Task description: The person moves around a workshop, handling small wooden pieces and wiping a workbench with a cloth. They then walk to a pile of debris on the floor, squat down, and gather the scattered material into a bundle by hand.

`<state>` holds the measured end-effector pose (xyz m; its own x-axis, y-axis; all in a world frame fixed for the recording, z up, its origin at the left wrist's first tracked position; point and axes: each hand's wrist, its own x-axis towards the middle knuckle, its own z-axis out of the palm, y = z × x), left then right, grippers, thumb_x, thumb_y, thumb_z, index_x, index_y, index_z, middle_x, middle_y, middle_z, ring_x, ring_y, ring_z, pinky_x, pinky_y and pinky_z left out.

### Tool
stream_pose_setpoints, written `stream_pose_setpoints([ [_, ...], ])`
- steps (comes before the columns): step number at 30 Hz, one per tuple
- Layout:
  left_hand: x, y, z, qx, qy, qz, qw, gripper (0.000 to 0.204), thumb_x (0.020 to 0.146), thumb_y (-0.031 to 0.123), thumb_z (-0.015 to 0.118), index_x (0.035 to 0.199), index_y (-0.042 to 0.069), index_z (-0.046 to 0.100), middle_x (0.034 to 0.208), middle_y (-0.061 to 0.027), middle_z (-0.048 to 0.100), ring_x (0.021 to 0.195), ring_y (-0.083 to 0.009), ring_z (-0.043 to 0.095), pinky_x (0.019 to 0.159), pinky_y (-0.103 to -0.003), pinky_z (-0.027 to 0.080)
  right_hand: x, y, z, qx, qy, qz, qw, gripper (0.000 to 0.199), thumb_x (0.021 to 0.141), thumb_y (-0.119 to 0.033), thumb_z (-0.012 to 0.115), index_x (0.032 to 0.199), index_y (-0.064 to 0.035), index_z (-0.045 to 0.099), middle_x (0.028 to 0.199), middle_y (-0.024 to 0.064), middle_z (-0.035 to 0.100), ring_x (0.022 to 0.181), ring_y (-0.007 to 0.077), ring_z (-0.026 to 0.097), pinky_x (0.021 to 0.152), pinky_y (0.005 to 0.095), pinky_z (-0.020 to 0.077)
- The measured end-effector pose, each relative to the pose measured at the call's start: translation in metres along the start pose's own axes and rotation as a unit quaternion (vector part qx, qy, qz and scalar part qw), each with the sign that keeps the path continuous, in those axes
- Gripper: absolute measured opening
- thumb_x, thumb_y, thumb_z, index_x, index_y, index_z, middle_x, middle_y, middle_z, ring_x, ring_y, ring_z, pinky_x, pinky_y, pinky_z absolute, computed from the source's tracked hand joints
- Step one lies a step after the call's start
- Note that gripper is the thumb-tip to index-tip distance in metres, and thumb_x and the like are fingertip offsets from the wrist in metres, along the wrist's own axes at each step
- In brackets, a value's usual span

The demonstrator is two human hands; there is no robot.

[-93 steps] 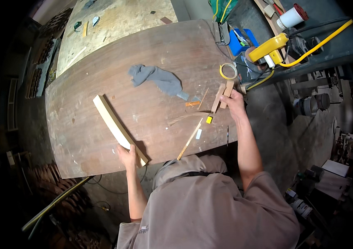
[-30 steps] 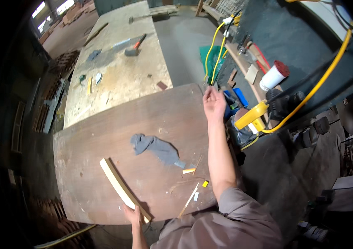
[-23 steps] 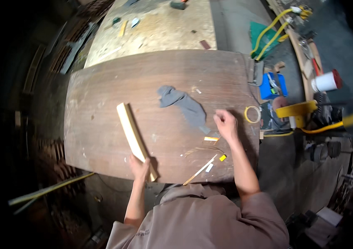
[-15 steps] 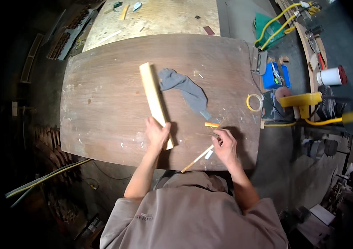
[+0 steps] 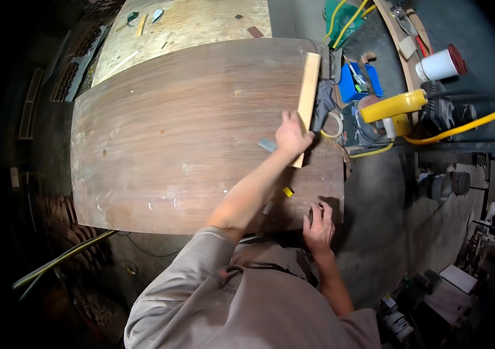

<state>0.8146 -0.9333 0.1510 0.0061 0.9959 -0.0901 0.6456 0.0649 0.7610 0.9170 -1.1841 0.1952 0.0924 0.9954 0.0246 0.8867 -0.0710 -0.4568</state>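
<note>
My left hand (image 5: 293, 136) reaches across to the right side of the brown tabletop, its fingers closed around a pale wooden board (image 5: 310, 78). Along the board's right side lies a bunched grey cloth (image 5: 322, 107), partly hidden by the board. Beside the hand rests a small flat grey piece (image 5: 267, 145). My right hand (image 5: 318, 227) is at the table's near right edge, fingers apart and slightly bent, with nothing visible in it. A small yellow piece (image 5: 287, 191) and a small greyish strip (image 5: 268, 207) lie to its left.
The brown tabletop (image 5: 154, 128) adjoins a lighter plywood surface (image 5: 195, 26) at the far side. Off its right edge are a tape roll (image 5: 333, 124), a blue bin (image 5: 359, 87) with tools, a yellow power tool (image 5: 396, 107) with its cable, and a white canister (image 5: 436, 65).
My left hand has carried the board rightward across the table, and the grey cloth is now at the right edge. The thin stick no longer shows; my right hand has drawn nearer to me.
</note>
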Motion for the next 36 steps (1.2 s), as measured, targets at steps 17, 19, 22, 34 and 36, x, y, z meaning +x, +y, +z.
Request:
stream_pose_setpoints([
  [17,-0.299,-0.205,-0.194,0.136,0.195,-0.136,0.962,0.072,0.063,0.016,0.073,0.128,-0.005,0.052,0.123,-0.0228,0.050,0.113,-0.0417,0.054,0.097,-0.045,0.047,0.058,-0.027,0.076,0.052,-0.118,-0.474,0.871,0.021,0.085,-0.009,0.060,0.104,-0.0064,0.067,0.111,0.0147,0.059,0.094,0.0259,0.059,0.070,0.0320,0.0526],
  [19,-0.303,-0.195,-0.190,0.132,0.206,-0.138,0.960,0.071,0.063,0.015,0.072,0.128,-0.004,0.052,0.120,-0.0218,0.051,0.112,-0.0407,0.054,0.095,-0.045,0.047,0.082,-0.019,0.095,0.013,-0.160,-0.535,0.830,0.006,0.085,-0.011,0.060,0.088,-0.0072,0.063,0.095,0.0092,0.061,0.086,0.0216,0.058,0.065,0.0282,0.0497],
  [22,-0.292,-0.194,-0.166,0.115,0.232,-0.171,0.951,0.068,0.065,0.012,0.071,0.128,-0.002,0.052,0.119,-0.0209,0.051,0.110,-0.0405,0.055,0.094,-0.045,0.048,0.140,-0.004,0.105,-0.039,-0.090,-0.479,0.872,0.003,0.081,-0.008,0.058,0.078,-0.0079,0.058,0.083,0.0082,0.058,0.082,0.0222,0.059,0.063,0.0324,0.0524],
  [34,-0.197,-0.162,-0.128,0.100,0.158,-0.114,0.976,0.078,0.069,0.022,0.072,0.137,-0.003,0.044,0.125,-0.0243,0.047,0.112,-0.0392,0.054,0.092,-0.048,0.051,0.027,0.040,-0.001,-0.156,-0.129,-0.031,0.979,0.036,0.082,-0.036,0.074,0.092,-0.0035,0.063,0.087,0.0213,0.066,0.075,0.0420,0.066,0.066,0.0506,0.0534],
  [36,-0.189,-0.149,-0.123,0.106,0.155,-0.089,0.978,0.081,0.066,0.020,0.073,0.139,-0.002,0.044,0.125,-0.0237,0.047,0.112,-0.0391,0.054,0.094,-0.048,0.049,-0.011,0.031,0.006,-0.171,-0.172,0.021,0.970,0.039,0.081,-0.037,0.076,0.087,-0.0012,0.062,0.085,0.0226,0.067,0.074,0.0429,0.067,0.067,0.0509,0.0541],
])
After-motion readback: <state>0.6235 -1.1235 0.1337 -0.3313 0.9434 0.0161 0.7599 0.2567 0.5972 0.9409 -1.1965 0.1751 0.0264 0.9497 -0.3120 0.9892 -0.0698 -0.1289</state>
